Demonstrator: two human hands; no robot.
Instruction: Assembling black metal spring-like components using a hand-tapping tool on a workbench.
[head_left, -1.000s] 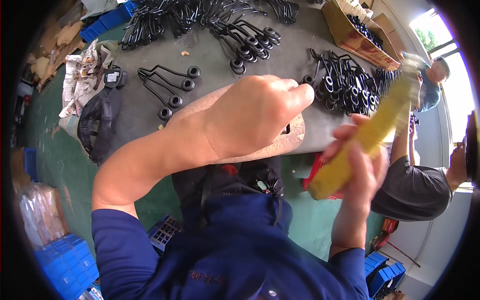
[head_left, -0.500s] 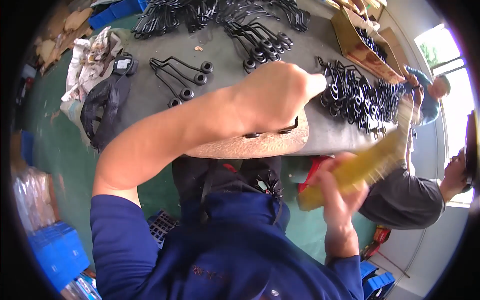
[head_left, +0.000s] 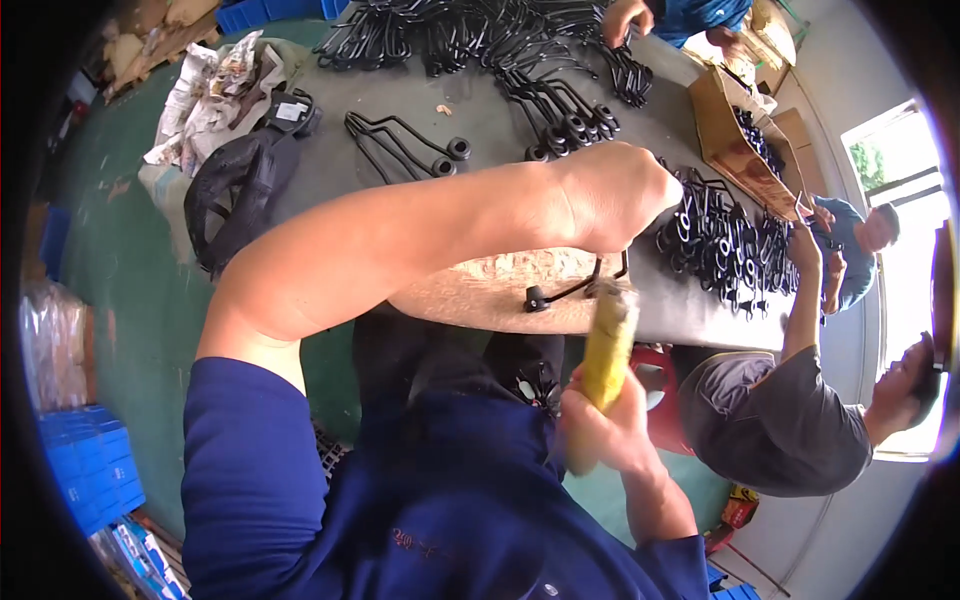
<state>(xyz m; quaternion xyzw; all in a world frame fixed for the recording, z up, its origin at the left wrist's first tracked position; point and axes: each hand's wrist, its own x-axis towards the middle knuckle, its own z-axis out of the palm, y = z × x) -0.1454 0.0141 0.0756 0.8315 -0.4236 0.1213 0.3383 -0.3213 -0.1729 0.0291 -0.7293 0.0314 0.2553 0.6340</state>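
Note:
My left arm reaches across a pale, worn wooden block (head_left: 450, 295) at the table's near edge. My left hand (head_left: 622, 195) is closed in a fist above it, its fingertips hidden from view. From beneath the fist comes a bent black metal rod (head_left: 575, 291) with a round black bush on its end, lying over the block. My right hand (head_left: 612, 425) is wrapped around a thick yellow stick (head_left: 612, 345) with a worn, greyish tip. The stick points up toward the block's right end, close to the rod; its lower part is blurred.
Similar black bent rods (head_left: 405, 150) lie on the grey table, with a large pile (head_left: 450, 35) behind and another (head_left: 720, 235) at right. A cardboard box (head_left: 745, 140) stands far right. A black bag (head_left: 235, 185) lies left. Co-workers stand at the right (head_left: 780, 420) and far side.
The yellow stick has swung from a slant on the right to nearly upright beside the block. My left fist stays over the block. A co-worker's hands have appeared at the far side.

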